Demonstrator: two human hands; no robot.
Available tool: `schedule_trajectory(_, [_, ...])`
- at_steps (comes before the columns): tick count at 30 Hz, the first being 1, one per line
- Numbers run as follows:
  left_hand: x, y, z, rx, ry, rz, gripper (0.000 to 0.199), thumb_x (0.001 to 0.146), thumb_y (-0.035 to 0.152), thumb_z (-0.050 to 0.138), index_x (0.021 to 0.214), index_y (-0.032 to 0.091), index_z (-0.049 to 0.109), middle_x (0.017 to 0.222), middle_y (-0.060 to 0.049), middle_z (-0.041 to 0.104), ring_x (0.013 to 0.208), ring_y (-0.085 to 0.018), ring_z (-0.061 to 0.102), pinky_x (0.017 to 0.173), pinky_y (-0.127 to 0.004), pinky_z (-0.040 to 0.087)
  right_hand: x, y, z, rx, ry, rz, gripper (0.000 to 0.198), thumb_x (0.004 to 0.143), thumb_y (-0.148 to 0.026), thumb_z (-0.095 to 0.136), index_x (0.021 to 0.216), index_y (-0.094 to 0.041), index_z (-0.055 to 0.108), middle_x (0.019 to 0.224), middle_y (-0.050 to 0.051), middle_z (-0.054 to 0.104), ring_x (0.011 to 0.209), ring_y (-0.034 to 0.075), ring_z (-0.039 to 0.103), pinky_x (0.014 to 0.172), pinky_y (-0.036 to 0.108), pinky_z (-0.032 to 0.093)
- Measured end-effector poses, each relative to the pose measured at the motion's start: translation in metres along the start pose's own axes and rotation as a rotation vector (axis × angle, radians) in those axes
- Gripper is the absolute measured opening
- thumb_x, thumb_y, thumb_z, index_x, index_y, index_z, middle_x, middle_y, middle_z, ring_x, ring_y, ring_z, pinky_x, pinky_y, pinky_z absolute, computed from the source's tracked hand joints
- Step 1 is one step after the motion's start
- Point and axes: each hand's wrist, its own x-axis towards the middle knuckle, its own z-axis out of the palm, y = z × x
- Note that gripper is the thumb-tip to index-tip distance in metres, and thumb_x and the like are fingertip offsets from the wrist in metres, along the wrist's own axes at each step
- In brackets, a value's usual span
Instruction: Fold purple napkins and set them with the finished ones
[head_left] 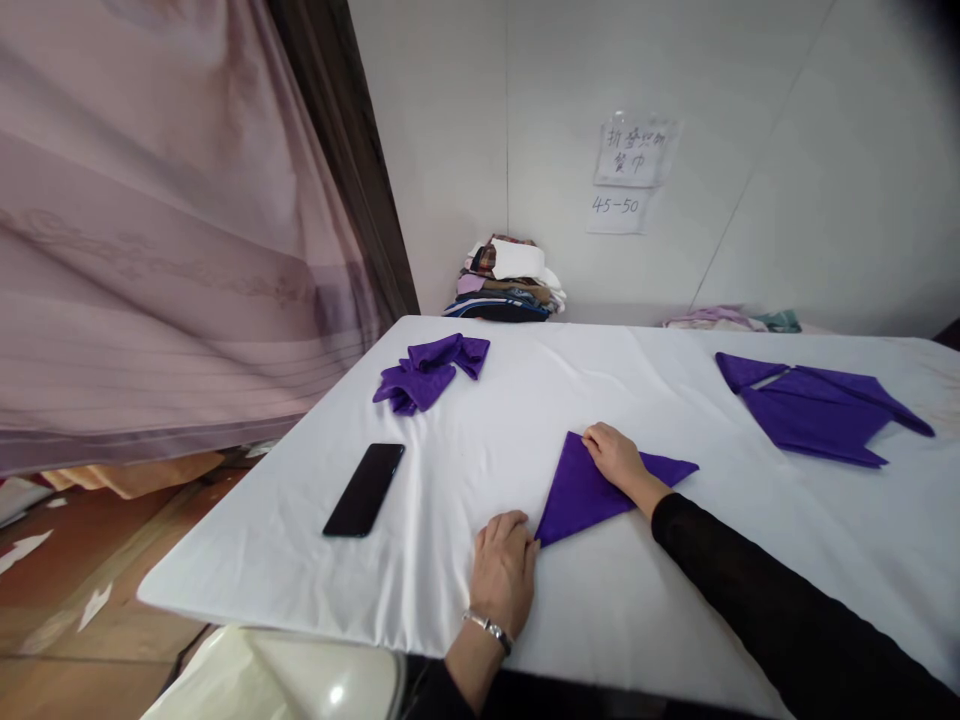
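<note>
A purple cloth napkin [574, 495], folded into a triangle, lies on the white-covered table before me. My right hand [615, 458] pinches its far edge near the top corner, and the forearm crosses over part of the cloth. At the near left corner my left hand [504, 568] rests low on the table, with thumb and fingers closed at the tip of the napkin. The fingertips hide that corner. A silver bracelet circles the left wrist.
A black phone [365, 490] lies left of my hands. Behind it sits a crumpled purple cloth [431, 372]; another purple cloth [817, 410], loosely folded, is at the right. Stacked clothes [506, 285] stand beyond the far table edge. A pink curtain [150, 220] hangs at left.
</note>
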Motion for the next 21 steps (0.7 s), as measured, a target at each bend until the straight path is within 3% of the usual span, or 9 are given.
schedule_trajectory(10, [-0.003, -0.004, 0.003, 0.083, 0.065, 0.065, 0.011, 0.081, 0.015, 0.048, 0.075, 0.02, 0.056, 0.102, -0.006, 0.059, 0.11, -0.023, 0.047, 0.091, -0.045, 0.04, 0.002, 0.0, -0.003, 0.01, 0.034, -0.042, 0.013, 0.086, -0.024, 0.046, 0.081, -0.021, 0.057, 0.085, 0.006, 0.057, 0.083, 0.021, 0.049, 0.075, 0.032, 0.038])
schedule_trajectory(16, [-0.005, -0.012, -0.004, 0.126, 0.029, 0.088, 0.011, 0.079, 0.014, 0.049, 0.073, 0.02, 0.056, 0.102, -0.006, 0.06, 0.114, -0.025, 0.046, 0.096, -0.048, 0.037, 0.005, 0.002, -0.001, 0.01, 0.028, -0.025, 0.013, 0.086, -0.025, 0.048, 0.081, -0.02, 0.058, 0.086, 0.006, 0.056, 0.083, 0.02, 0.049, 0.075, 0.031, 0.038])
schedule_trajectory(21, [0.014, 0.004, -0.005, 0.156, 0.062, 0.098, 0.022, 0.077, 0.015, 0.049, 0.096, 0.019, 0.058, 0.117, -0.01, 0.056, 0.115, -0.027, 0.046, 0.095, -0.052, 0.037, 0.006, -0.001, -0.002, -0.015, 0.027, -0.021, 0.013, 0.086, -0.026, 0.049, 0.082, -0.019, 0.059, 0.086, 0.006, 0.056, 0.084, 0.019, 0.048, 0.077, 0.03, 0.037])
